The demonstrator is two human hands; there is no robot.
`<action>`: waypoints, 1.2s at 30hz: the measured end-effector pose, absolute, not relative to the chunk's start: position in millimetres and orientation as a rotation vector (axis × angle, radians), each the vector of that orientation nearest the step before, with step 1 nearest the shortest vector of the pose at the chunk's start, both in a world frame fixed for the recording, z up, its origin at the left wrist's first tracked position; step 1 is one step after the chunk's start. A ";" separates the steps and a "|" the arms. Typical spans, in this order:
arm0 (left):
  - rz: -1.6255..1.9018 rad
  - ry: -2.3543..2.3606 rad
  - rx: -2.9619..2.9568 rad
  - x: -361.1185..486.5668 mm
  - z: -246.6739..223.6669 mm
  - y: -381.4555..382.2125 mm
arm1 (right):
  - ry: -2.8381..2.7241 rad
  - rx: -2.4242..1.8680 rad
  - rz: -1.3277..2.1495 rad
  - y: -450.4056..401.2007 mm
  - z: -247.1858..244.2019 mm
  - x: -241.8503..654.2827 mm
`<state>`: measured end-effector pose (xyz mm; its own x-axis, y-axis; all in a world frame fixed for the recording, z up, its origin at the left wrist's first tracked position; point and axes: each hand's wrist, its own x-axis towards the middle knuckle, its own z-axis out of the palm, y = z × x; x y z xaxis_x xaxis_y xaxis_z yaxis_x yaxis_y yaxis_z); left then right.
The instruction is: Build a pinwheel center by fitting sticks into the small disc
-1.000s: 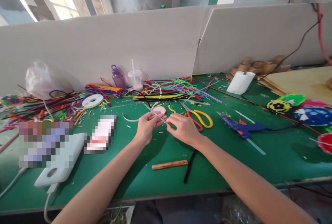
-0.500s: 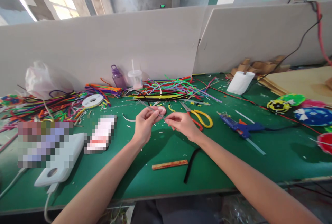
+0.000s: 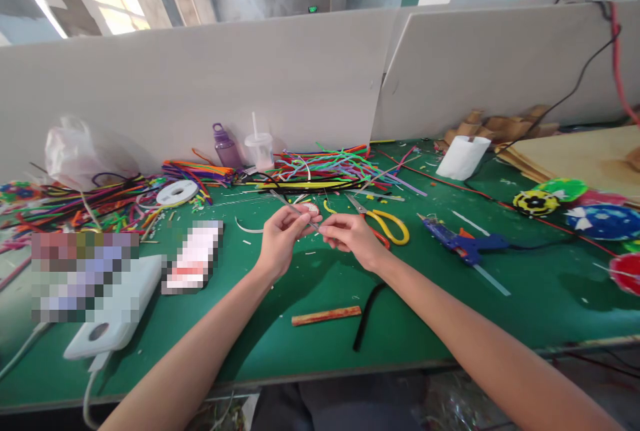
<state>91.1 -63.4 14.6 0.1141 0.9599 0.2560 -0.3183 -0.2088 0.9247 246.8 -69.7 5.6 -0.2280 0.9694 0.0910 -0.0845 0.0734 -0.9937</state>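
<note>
Over the middle of the green table, my left hand (image 3: pixel 279 236) pinches a thin grey strip (image 3: pixel 287 202), whose free end sticks out up and to the left. My right hand (image 3: pixel 353 234) has its fingertips closed at the strip's other end, close to the left fingertips. Just behind the left fingers shows a small round white piece with a reddish edge (image 3: pixel 313 208); whether it is touched I cannot tell. Yellow-and-orange-handled scissors (image 3: pixel 390 226) lie right behind my right hand. Nearer me lie a brown stick (image 3: pixel 326 316) and a black fuzzy strip (image 3: pixel 367 318).
Colourful pipe cleaners (image 3: pixel 330 168) are heaped at the back, with a purple bottle (image 3: pixel 227 148) and lidded cup (image 3: pixel 260 151). A blue glue gun (image 3: pixel 463 244) lies right, its cord trailing. A white power bank (image 3: pixel 120 304) and ribbon spool (image 3: pixel 177 192) are left.
My right fingertips have come slightly closer to the left ones along the strip. The view has shifted very slightly; the other things lie as before.
</note>
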 end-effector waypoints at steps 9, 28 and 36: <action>1.343 0.741 1.200 89.5 15.2 -62.7 | -1.310 -0.928 1.496 -72.0 11.0 249.8; 1.304 0.767 1.185 89.4 18.0 -64.1 | -1.391 -0.968 1.425 -70.4 9.4 251.5; 1.329 0.766 1.191 89.6 17.5 -63.8 | -1.411 -1.008 1.398 -69.0 7.5 251.5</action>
<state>89.6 -63.8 17.5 0.1502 0.9673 0.2045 -0.3079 -0.1508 0.9394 251.5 -69.0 7.5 -0.2808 0.9587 0.0445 -0.0353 0.0360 -0.9987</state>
